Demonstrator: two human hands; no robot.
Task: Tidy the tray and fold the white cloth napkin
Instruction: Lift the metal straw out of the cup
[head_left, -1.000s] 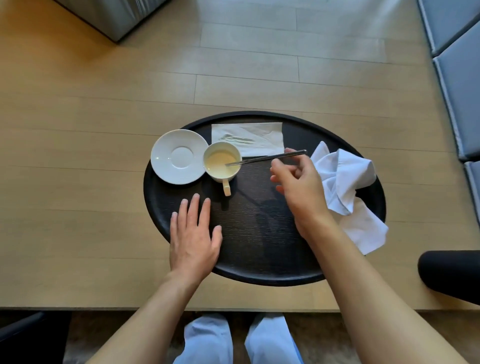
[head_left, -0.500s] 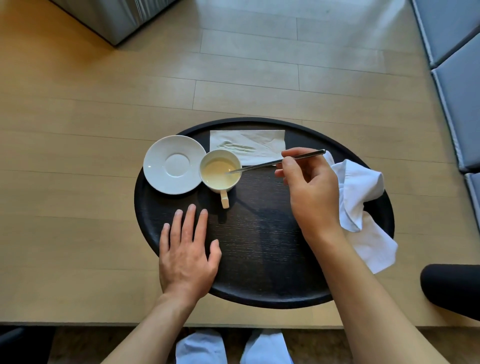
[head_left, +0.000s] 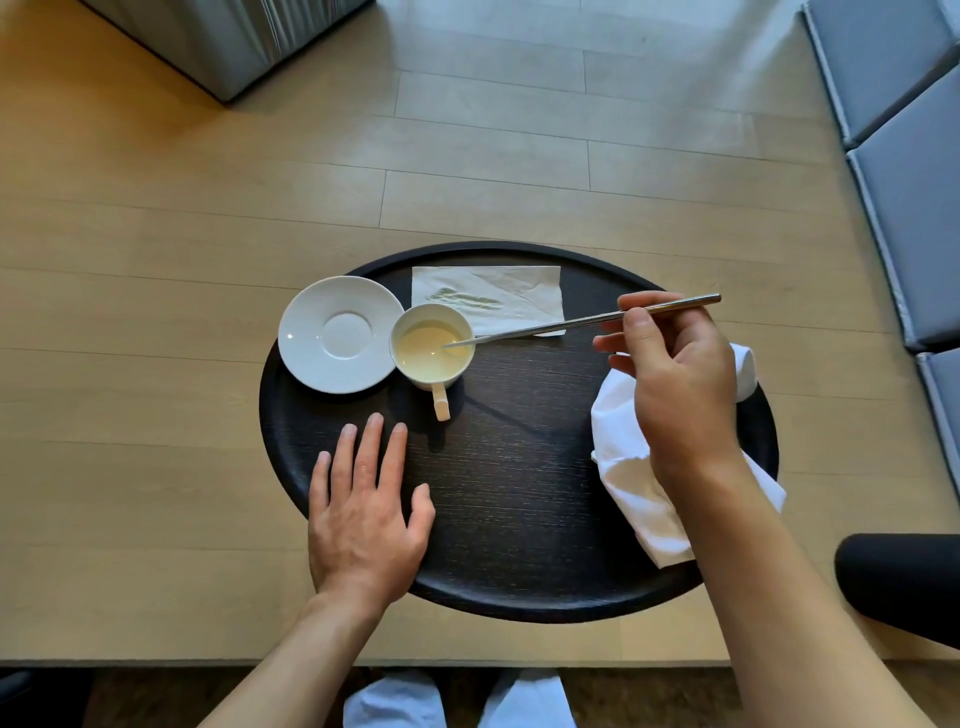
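Two hands over the dark oval tray (head_left: 519, 519), and the spoon (head_left: 582, 323) has travelled: a second ago it lay bridged flat across the cup (head_left: 432, 345), and now the right hand (head_left: 675, 384) has it pinched near the far end of the handle, lifted and angled so the bowl end dips down into the pale liquid. That reads as the tidying step under way, probably the spoon coming out of the cup before things get squared up. The spoon's long axis runs almost straight across the tray, handle end up and to the right past the fingers, tip pointing left and slightly down into the cup. The left hand (head_left: 363, 514) lies flat and relaxed, palm down on the tray's near-left edge, gripping nothing, steadying the tray by the look of it. The saucer (head_left: 340, 332) sits just beside the cup, touching or near enough, hanging over the tray's left rim. A paper napkin (head_left: 488, 299) lies flat at the back. The white cloth napkin (head_left: 634, 483) is crumpled at the right edge, partly under the right wrist, one corner spilling over the rim onto the table (head_left: 156, 364), not yet folded.
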